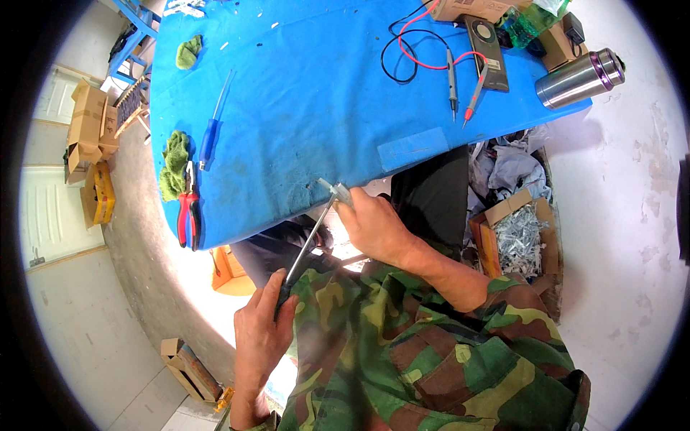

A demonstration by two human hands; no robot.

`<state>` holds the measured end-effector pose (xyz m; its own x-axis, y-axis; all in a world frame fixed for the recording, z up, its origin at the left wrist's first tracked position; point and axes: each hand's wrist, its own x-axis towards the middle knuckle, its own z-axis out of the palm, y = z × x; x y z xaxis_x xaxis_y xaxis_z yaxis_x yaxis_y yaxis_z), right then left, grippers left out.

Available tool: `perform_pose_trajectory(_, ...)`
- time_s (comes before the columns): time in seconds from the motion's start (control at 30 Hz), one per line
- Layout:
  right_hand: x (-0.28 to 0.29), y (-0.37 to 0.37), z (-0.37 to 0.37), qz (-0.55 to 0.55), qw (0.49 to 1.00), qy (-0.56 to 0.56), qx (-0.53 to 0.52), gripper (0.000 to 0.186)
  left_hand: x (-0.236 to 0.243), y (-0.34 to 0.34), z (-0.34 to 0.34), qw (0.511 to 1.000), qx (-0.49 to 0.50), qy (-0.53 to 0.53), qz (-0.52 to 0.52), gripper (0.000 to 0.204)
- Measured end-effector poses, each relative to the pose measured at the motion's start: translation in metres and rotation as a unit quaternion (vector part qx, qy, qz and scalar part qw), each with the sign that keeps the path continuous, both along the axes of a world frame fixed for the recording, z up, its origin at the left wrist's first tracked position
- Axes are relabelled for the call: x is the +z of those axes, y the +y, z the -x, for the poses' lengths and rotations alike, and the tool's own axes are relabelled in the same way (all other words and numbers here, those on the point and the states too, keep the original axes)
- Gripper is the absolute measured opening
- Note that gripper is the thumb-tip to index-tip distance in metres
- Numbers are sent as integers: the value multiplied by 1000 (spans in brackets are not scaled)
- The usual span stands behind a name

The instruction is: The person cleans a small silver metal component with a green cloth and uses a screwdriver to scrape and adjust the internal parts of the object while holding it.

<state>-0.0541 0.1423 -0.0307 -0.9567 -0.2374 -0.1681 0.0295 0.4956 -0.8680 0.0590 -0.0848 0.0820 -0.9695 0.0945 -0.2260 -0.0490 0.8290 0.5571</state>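
My left hand point(264, 327) is closed round the dark handle of a screwdriver point(305, 251). Its long metal shaft slants up and to the right, and the tip meets a small pale grey part point(338, 192). That part is gripped by my right hand point(377, 224), fingers closed over it near the table's front edge. What kind of part it is, I cannot make out; my fingers hide some of it. Further left on the blue-covered table point(287, 108) lie red-and-black pliers point(188, 212) and a second screwdriver point(210, 136) with a blue handle.
Green rags point(175, 165) lie by the pliers. A multimeter point(487, 57) with red and black probes point(451, 82) rests at the back right, near a steel flask point(578, 79). Below the table's right side stands a carton point(521, 241) full of small pale pieces. Cardboard boxes point(92, 122) stand left.
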Motion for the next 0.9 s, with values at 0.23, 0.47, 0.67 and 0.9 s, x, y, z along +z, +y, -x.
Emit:
perform_pose_trajectory(0.23,8,1,0,-47,999,-2,5,29,6,8,-3,980,-58,65,180,48)
perform_pose_trajectory(0.47,7,0,-1,-54,999,4,-3,31,11,12,-2,959,-85,113,247,46)
perform_pose_trajectory(0.67,4,-2,-1,5,1000,-5,-19,32,10,6,0,998,2,-19,57,42)
perform_pose_trajectory(0.9,1,-1,0,9,1000,-7,-20,33,13,7,2,991,-40,11,128,45)
